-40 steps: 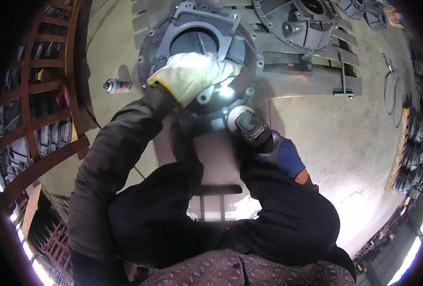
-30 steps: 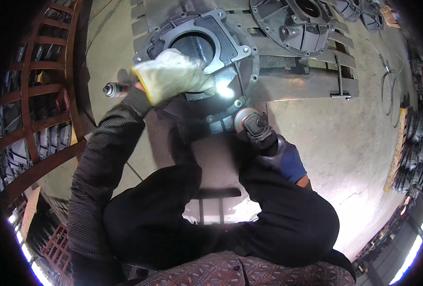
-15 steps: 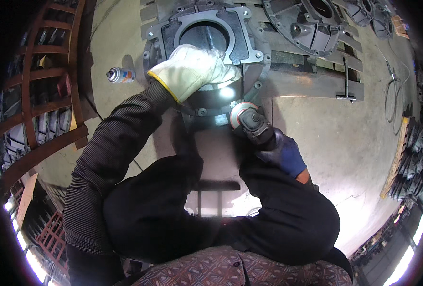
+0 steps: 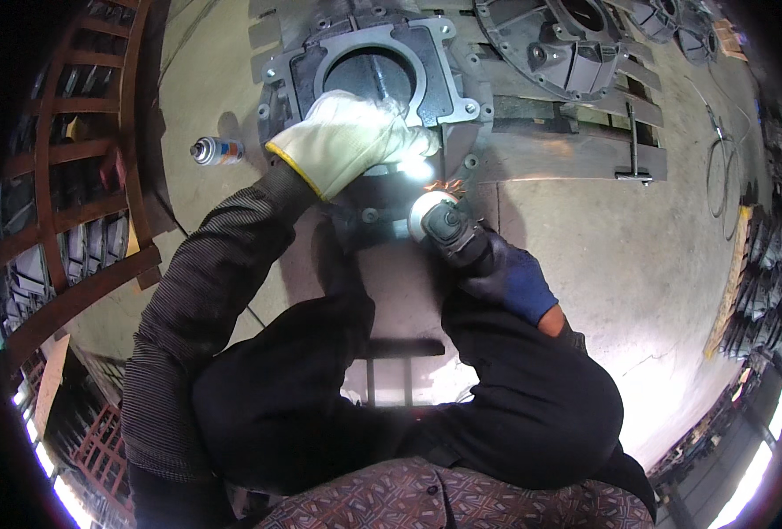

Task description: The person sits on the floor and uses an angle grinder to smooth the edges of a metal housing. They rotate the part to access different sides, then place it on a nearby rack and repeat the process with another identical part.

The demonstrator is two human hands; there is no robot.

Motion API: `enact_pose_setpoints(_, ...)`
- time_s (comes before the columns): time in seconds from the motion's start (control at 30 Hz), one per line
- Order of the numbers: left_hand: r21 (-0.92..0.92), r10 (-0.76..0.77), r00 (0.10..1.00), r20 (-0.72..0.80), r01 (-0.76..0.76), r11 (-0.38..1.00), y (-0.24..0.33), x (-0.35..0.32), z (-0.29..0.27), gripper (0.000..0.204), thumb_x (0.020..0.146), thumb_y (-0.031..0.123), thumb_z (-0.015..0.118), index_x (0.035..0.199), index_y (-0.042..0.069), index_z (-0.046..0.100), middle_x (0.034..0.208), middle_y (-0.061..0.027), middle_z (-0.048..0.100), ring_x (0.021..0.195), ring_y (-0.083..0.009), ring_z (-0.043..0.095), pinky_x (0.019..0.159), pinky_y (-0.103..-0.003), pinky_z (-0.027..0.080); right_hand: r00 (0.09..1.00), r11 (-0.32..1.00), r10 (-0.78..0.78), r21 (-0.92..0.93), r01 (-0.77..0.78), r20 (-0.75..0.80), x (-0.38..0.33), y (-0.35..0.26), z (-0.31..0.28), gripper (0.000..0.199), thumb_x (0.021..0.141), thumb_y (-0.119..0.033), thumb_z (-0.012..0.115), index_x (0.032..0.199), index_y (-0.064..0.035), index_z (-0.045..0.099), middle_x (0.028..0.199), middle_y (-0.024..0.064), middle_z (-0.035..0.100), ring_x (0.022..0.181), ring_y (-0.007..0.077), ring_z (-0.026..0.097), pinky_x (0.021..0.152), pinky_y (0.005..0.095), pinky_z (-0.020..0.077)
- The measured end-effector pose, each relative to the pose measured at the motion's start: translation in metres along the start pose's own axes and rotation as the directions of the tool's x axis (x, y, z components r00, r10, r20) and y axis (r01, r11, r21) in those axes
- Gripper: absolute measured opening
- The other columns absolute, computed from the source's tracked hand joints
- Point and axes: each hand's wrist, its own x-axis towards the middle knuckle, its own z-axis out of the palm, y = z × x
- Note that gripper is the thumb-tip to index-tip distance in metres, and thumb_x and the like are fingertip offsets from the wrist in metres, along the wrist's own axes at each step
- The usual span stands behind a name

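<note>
right hand (image 4: 507, 275) has fingers clamped round the grinder (image 4: 454, 229), slanting forward-left, sparks (image 4: 445, 186) by the near-right side of the casting (image 4: 435, 84), left end of the pallet (image 4: 576, 157); left hand (image 4: 349, 137) atop (can't tell if gripping)

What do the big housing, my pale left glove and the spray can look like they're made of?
Housing: probably cast metal, dull grey, with thick edges and bolt holes.
Pale left glove: matte cloth or perhaps leather, judging by its soft folds.
Spray can: likely thin metal with a printed finish, given its smooth cylinder and narrowed top; exact metal unclear.
</note>
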Motion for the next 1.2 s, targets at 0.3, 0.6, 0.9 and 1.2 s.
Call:
enact_pose_setpoints(0.3,-0.068,-0.043,0.762,0.646,0.114,0.991,-0.018,0.054,-0.041,0.031,0.102,0.031,0.063,0.129,0.017,0.069,0.098,-0.0094,0.073,0.077,-0.0256,0.075,0.068,-0.038,0.059,0.998,0.976,0.024,0.216,-0.010,-0.063,-0.028,-0.009,-0.020,0.072,0.077,-0.040,0.089,0.137,-0.0099,0.066,0.119,0.0227,0.076,0.115,0.0441,0.072,0.096,0.0499,0.0587)
enact_pose_setpoints(0.6,-0.137,-0.276,0.893,0.357,0.342,0.930,0.015,0.034,-0.002,0.047,0.101,0.013,0.061,0.148,0.009,0.061,0.128,-0.0143,0.070,0.110,-0.0327,0.073,0.103,-0.042,0.058,0.992,0.984,0.094,0.160,-0.080,-0.083,-0.037,-0.028,-0.035,0.074,0.076,-0.042,0.090,0.136,-0.0061,0.066,0.120,0.0240,0.076,0.115,0.0424,0.073,0.095,0.0485,0.0592)
enact_pose_setpoints(0.9,-0.383,-0.081,0.856,0.511,0.311,0.870,0.004,0.029,-0.036,0.052,0.099,0.019,0.065,0.147,0.037,0.061,0.108,-0.0107,0.073,0.103,-0.0321,0.074,0.084,-0.042,0.058,0.998,0.999,-0.036,0.017,0.036,-0.053,-0.013,0.020,-0.007,0.082,0.077,-0.040,0.086,0.148,-0.0099,0.058,0.121,0.0245,0.075,0.114,0.0451,0.072,0.098,0.0506,0.0583)
enact_pose_setpoints(1.2,-0.301,-0.222,0.918,0.327,0.325,0.897,0.029,0.041,-0.017,0.058,0.090,0.048,0.077,0.141,0.021,0.067,0.117,-0.0155,0.074,0.106,-0.0363,0.073,0.092,-0.048,0.060,0.994,0.994,-0.107,-0.035,0.107,0.012,-0.004,0.012,0.001,0.079,0.077,-0.041,0.084,0.145,-0.0102,0.060,0.125,0.0251,0.073,0.114,0.0446,0.071,0.097,0.0511,0.0583)
